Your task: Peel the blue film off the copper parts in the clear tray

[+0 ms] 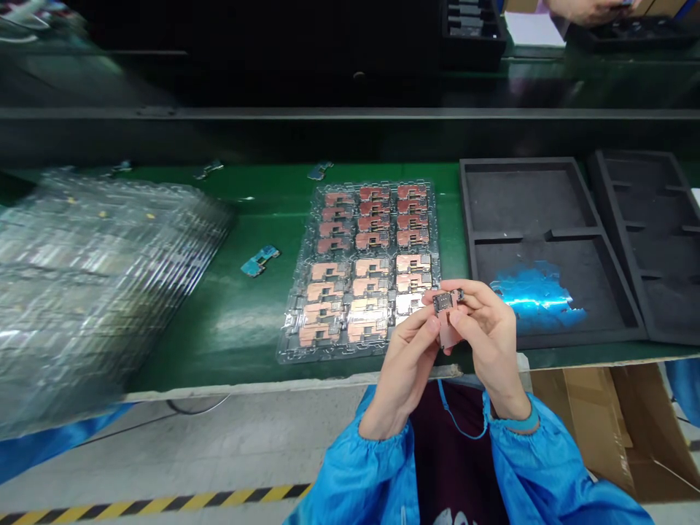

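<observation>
Between my two hands is a small circuit board (448, 332), copper-pink with a dark metal-framed socket at its upper end. My left hand (411, 357) pinches its left side, thumb on the near face. From the right, my right hand (489, 339) grips it with the thumb pressed on the front and the fingers curled behind. Just left of my hands lies a clear plastic tray (298, 321) with rows of similar boards, reddish in the far rows and paler in the near ones. My left fingers overlap the tray's near right corner in the view.
A loose blue board (261, 260) lies left of the tray, with several more along the back. Blurred stacked clear trays (103, 292) fill the left. Black foam trays (519, 197) stand right, one holding shiny blue film (539, 299). Another person's hand (593, 9) shows at top right.
</observation>
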Tool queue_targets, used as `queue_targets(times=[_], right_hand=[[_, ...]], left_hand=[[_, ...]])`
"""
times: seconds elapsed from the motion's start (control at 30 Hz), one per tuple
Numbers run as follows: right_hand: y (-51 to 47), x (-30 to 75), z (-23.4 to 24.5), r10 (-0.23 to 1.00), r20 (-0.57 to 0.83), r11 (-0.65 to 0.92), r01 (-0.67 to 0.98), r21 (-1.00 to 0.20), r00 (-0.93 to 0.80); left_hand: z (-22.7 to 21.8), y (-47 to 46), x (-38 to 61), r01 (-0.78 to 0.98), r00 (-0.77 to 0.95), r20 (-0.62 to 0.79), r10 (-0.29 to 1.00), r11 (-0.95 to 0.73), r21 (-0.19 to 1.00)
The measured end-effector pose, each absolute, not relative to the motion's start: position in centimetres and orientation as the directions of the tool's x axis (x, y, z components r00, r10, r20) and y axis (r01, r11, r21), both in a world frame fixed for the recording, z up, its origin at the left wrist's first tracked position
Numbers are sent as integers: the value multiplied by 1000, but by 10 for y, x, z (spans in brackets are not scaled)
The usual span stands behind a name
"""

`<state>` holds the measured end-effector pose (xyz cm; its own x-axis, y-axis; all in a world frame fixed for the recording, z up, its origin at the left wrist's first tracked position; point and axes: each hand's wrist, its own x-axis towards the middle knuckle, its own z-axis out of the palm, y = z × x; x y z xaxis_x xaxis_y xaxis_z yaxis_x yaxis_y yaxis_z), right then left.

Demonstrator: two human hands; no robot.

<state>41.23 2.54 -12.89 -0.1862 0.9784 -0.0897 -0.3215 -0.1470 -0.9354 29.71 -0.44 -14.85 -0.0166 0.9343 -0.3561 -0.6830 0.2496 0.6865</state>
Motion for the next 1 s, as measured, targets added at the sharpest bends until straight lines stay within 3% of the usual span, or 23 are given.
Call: queue_targets(times=[0.53,0.77,0.87,1.0], right_hand=[[24,409,-131,994,-60,-84,-291,-953,-90],[30,419,-133,976,-111,-167,-324,-931,-186],[34,421,-130,980,-116,-152,-236,-960,-163],[35,418,-127,987,-143,-151,-122,-981,-69]], left_hand=[[-143,-1,299,-613,-35,-363,931,267,743],[-135,0,298,-695,9,-418,909,306,650],[-133,0,300,-698,8,-437,899,318,641],[-134,-1,301,-617,-64,-431,900,303,726]])
